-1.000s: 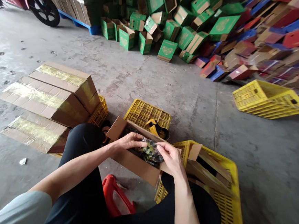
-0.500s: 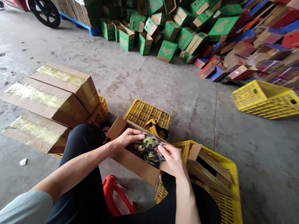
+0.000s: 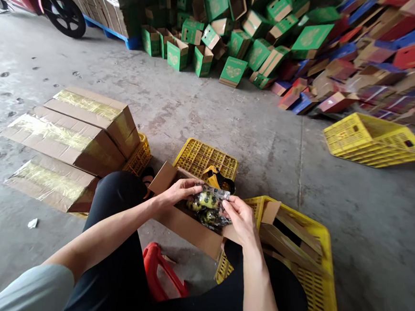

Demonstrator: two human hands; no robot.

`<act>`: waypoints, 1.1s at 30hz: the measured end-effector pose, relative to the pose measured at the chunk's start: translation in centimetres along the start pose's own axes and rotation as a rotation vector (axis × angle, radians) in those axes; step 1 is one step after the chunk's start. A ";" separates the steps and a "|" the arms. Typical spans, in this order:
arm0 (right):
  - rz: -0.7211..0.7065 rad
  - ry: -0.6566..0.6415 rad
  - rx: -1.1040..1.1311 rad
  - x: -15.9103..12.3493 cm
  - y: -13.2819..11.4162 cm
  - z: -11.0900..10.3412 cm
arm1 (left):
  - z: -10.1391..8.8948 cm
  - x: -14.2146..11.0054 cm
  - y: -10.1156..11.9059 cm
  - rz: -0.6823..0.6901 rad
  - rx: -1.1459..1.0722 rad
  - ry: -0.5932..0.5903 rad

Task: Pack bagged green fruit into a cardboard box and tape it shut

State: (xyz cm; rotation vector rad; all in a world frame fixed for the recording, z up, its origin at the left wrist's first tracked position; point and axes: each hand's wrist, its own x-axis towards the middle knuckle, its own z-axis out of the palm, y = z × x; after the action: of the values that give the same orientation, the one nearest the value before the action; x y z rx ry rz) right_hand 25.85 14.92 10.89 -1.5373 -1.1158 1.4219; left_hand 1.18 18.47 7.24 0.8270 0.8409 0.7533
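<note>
A clear plastic bag [image 3: 209, 199] with yellow-green, black-spotted things inside is stretched between my hands, over an open cardboard box [image 3: 190, 232] at my lap. My left hand [image 3: 182, 190] pinches the bag's left upper edge. On the other side, my right hand [image 3: 241, 215] grips its right edge between thumb and fingers. More spotted, shiny-wrapped things lie below the bag in the box. What exactly they are I cannot make out. Just beyond the box, a yellow and black tape dispenser [image 3: 216, 176] rests on an upturned yellow crate [image 3: 198, 151].
Taped cardboard boxes [image 3: 62, 133] stand on crates at left. A yellow crate [image 3: 322, 242] with cardboard in it is at right, another yellow crate [image 3: 368, 143] farther off. A red stool [image 3: 154, 270] is by my legs. Green boxes [image 3: 233, 69] and red-blue boxes [image 3: 339, 99] are heaped behind.
My right hand has shifted slightly up and right, drawing the bag's right edge out flatter. The left hand stays almost in place, still gripping the bag.
</note>
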 end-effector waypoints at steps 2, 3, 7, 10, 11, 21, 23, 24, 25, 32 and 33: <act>0.034 0.018 0.042 -0.1 -0.1 0.0 | 0.1 -0.1 0.1 -0.001 -0.034 -0.007; 0.039 0.024 0.047 -0.2 -0.2 0.0 | 0.2 -0.2 0.1 -0.003 -0.056 -0.021; 0.023 0.024 0.024 -0.4 -0.7 0.0 | 0.3 -0.3 0.1 -0.049 -0.113 -0.048; 0.010 -0.007 0.031 -0.5 -0.8 -0.1 | 0.2 -0.2 0.2 -0.092 -0.121 -0.028; 0.006 -0.022 0.046 -0.5 -0.7 -0.1 | 0.1 -0.1 0.2 -0.095 -0.126 -0.023; 0.007 0.009 0.000 -0.3 -0.3 0.2 | 0.3 -0.1 0.3 -0.115 -0.208 -0.051; -0.002 0.027 -0.073 -0.2 -0.2 0.0 | 0.5 -0.2 0.4 -0.095 -0.204 -0.066; -0.009 0.030 -0.109 -0.2 -0.2 -0.1 | 0.5 -0.3 0.4 -0.089 -0.191 -0.074; -0.017 0.030 -0.143 -0.2 -0.2 -0.2 | 0.5 -0.3 0.5 -0.083 -0.173 -0.081; -0.148 0.046 -0.209 -0.2 -0.6 -0.3 | 0.3 -0.4 0.5 -0.047 -0.065 -0.074; -0.138 0.042 -0.188 -0.2 -0.6 -0.3 | 0.3 -0.4 0.5 -0.043 -0.049 -0.069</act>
State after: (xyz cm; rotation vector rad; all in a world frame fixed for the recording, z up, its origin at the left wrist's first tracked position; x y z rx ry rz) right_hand 26.06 14.98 11.51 -1.5777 -1.3346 1.2158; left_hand 1.11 18.25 7.97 0.7843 0.7736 0.7017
